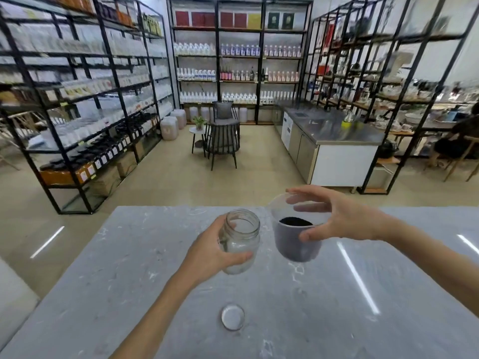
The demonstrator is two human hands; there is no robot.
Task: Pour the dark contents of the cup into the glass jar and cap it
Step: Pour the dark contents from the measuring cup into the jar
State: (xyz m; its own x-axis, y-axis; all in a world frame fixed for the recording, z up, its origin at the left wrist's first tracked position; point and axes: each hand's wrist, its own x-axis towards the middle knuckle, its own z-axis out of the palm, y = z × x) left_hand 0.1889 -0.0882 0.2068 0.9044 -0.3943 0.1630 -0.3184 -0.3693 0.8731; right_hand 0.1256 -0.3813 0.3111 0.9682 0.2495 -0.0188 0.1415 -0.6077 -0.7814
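Pour not yet begun, by the look of it. Left hand [215,248] wraps the glass jar [239,240], open-mouthed and apparently empty, lifted and tilted over the tabletop [129,268]. Right hand [347,216] grips the clear cup [295,229] just beside it, about half full of dark contents [295,222]. Lid [232,316] lies near, on the tabletop. Pouring and capping remain.

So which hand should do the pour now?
Right. The right hand already holds the cup of dark contents beside the open jar, which the left hand steadies. The lid waits on the table.
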